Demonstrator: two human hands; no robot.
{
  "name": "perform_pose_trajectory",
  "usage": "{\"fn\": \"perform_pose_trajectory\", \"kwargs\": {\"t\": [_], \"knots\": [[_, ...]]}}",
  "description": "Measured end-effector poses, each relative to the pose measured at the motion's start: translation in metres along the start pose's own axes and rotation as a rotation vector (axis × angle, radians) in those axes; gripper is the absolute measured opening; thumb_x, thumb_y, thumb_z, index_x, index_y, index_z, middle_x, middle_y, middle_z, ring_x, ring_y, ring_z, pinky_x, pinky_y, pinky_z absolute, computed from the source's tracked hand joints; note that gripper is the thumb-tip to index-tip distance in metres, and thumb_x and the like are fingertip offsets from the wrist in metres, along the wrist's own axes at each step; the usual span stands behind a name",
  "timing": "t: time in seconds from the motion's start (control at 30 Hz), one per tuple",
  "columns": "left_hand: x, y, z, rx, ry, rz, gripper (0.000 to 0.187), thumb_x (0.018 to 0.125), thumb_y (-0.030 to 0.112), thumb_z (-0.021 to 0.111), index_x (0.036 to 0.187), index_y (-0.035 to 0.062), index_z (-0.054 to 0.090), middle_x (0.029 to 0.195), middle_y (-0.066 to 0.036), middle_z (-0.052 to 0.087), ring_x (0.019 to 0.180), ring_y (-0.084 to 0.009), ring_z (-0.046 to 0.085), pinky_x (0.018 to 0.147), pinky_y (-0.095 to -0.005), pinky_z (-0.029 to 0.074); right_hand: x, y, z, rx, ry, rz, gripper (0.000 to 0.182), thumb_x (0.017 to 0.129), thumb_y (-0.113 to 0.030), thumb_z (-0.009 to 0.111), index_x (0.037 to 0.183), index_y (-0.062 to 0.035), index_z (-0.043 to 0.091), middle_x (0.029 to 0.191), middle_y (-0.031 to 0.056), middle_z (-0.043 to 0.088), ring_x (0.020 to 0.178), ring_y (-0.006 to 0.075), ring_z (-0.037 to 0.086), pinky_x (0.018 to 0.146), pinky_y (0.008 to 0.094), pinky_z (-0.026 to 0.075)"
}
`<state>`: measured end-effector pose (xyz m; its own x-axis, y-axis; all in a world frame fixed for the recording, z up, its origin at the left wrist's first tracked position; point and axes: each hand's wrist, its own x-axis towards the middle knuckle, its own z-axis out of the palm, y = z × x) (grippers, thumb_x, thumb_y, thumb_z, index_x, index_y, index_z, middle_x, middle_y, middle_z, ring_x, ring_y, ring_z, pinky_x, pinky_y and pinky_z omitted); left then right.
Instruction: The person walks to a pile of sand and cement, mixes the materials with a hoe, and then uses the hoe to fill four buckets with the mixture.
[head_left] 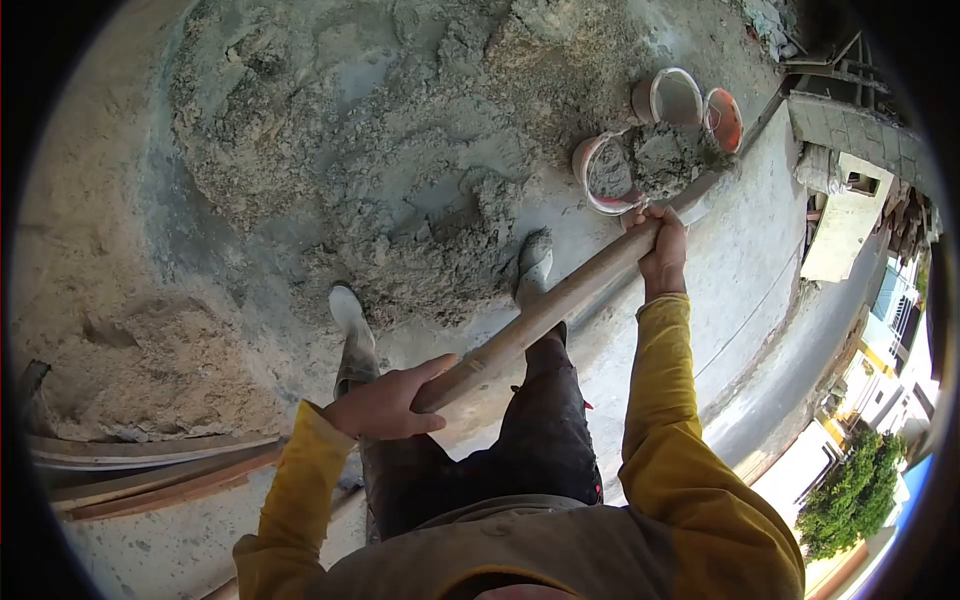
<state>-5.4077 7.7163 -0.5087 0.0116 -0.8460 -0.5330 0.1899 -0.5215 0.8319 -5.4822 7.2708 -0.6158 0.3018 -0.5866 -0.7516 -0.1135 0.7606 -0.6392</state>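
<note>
Head view: the right hand (pixel 662 250) is wrapped around the long handle of a shovel (pixel 545 316), while the left hand (pixel 388 404) is spread wide against its near end. Just beyond the right hand, wet cement (pixel 668 162) sits at the shovel's far end among buckets (pixel 644 100).

Beyond the concrete floor (pixel 735 260) stand, apparently, sunlit buildings (pixel 882 402).
</note>
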Motion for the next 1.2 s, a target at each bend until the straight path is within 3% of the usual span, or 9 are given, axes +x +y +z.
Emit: {"fn": "perform_pose_trajectory", "kwargs": {"t": [0.07,0.2,0.53,0.63,0.73,0.87,1.07,1.13,1.2], "knots": [[0.049,-0.087,0.019,0.195,0.100,-0.353,0.055,0.071,0.020,0.067,0.122,0.0030,0.053,0.100,-0.020,0.065,0.094,-0.0349,0.063,0.081,-0.0412,0.049,0.009,0.039,-0.010,-0.086,-0.010,0.058,0.013,0.078,0.000,0.055,0.091,-0.0011,0.052,0.073,0.0092,0.055,0.063,0.0233,0.058,0.064,0.0375,0.052],[0.097,-0.208,0.062,0.188,0.304,-0.356,0.029,0.073,0.013,0.065,0.100,0.0047,0.059,0.085,-0.019,0.063,0.084,-0.0349,0.063,0.074,-0.0426,0.048,0.018,0.078,-0.017,-0.135,0.144,0.000,0.011,0.077,-0.001,0.056,0.087,0.0015,0.052,0.074,0.0125,0.057,0.066,0.0260,0.059,0.067,0.0381,0.052],[-0.040,-0.089,0.099,-0.271,-0.089,-0.452,0.061,0.075,0.034,0.075,0.121,-0.0007,0.054,0.094,-0.016,0.065,0.087,-0.0260,0.063,0.080,-0.0381,0.048,-0.070,0.099,0.071,-0.428,0.141,-0.011,0.008,0.078,-0.005,0.060,0.078,-0.0004,0.053,0.067,0.0093,0.055,0.052,0.0216,0.056,0.049,0.0345,0.047],[-0.073,-0.086,0.078,-0.407,0.137,-0.076,0.052,0.081,0.034,0.072,0.116,0.0014,0.051,0.085,-0.007,0.057,0.078,-0.0115,0.058,0.056,-0.0272,0.047,-0.029,0.161,0.100,-0.537,0.150,0.078,0.007,0.074,-0.001,0.059,0.071,0.0023,0.054,0.063,0.0106,0.055,0.048,0.0226,0.055,0.044,0.0331,0.045],[-0.113,-0.052,0.027,-0.739,-0.044,-0.626,0.063,0.091,0.030,0.060,0.139,-0.0014,0.033,0.106,-0.013,0.060,0.094,-0.0212,0.058,0.083,-0.0341,0.047,-0.004,0.263,0.088,-0.617,0.180,0.374,0.008,0.075,-0.004,0.058,0.074,0.0027,0.055,0.063,0.0122,0.057,0.051,0.0236,0.058,0.048,0.0377,0.047],[-0.158,-0.022,0.006,-0.765,0.165,-0.363,0.061,0.099,0.027,0.042,0.147,-0.0016,0.017,0.125,-0.016,0.046,0.113,-0.0209,0.045,0.097,-0.0319,0.036,-0.035,0.352,0.045,-0.314,-0.078,0.675,0.006,0.080,-0.010,0.053,0.078,-0.0044,0.051,0.063,0.0099,0.054,0.057,0.0231,0.054,0.057,0.0359,0.048],[-0.095,0.044,-0.006,-0.736,-0.004,0.025,0.064,0.103,0.033,0.036,0.148,-0.0029,0.009,0.151,-0.021,0.022,0.141,-0.0245,0.021,0.112,-0.0318,0.018,-0.023,0.303,0.029,-0.103,-0.166,0.814,0.010,0.080,-0.013,0.050,0.073,-0.0067,0.049,0.063,0.0089,0.054,0.057,0.0238,0.054,0.058,0.0372,0.050],[-0.064,0.069,0.007,-0.592,-0.010,0.104,0.075,0.101,0.043,0.033,0.147,-0.0064,0.001,0.150,-0.024,0.020,0.141,-0.0258,0.019,0.113,-0.0335,0.018,-0.001,0.293,0.007,0.068,-0.128,1.012,0.010,0.079,-0.014,0.050,0.072,-0.0077,0.047,0.063,0.0068,0.053,0.057,0.0219,0.055,0.058,0.0360,0.050],[-0.021,0.030,0.064,-0.418,0.091,0.188,0.089,0.094,0.058,0.043,0.146,-0.0059,0.012,0.136,-0.030,0.038,0.126,-0.0349,0.042,0.103,-0.0370,0.035,-0.010,0.260,0.005,0.104,-0.206,1.004,0.008,0.078,-0.013,0.050,0.073,-0.0079,0.047,0.064,0.0050,0.052,0.057,0.0203,0.054,0.061,0.0356,0.050]]}}
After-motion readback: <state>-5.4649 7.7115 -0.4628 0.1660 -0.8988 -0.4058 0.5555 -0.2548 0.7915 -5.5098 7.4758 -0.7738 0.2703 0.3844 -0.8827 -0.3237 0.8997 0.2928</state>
